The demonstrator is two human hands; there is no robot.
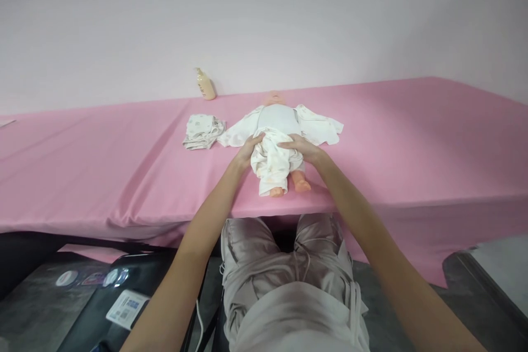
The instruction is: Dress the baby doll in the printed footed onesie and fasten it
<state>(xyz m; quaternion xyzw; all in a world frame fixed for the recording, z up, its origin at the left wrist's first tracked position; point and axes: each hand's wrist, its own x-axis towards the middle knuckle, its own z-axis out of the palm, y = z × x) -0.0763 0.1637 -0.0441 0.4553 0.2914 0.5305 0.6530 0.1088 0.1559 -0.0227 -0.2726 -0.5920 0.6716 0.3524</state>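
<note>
A baby doll lies on its back on the pink-covered table, head away from me, its bare feet near the front edge. Its white patterned jacket lies open to both sides. White patterned trousers are bunched around the doll's hips and legs. My left hand grips the trousers' waist on the left side. On the right side my right hand holds the same waistband, fingers curled into the cloth.
A folded patterned garment lies left of the doll. A beige pump bottle stands at the table's back edge against the pale wall. Below the table are my lap and a dark bag with labels.
</note>
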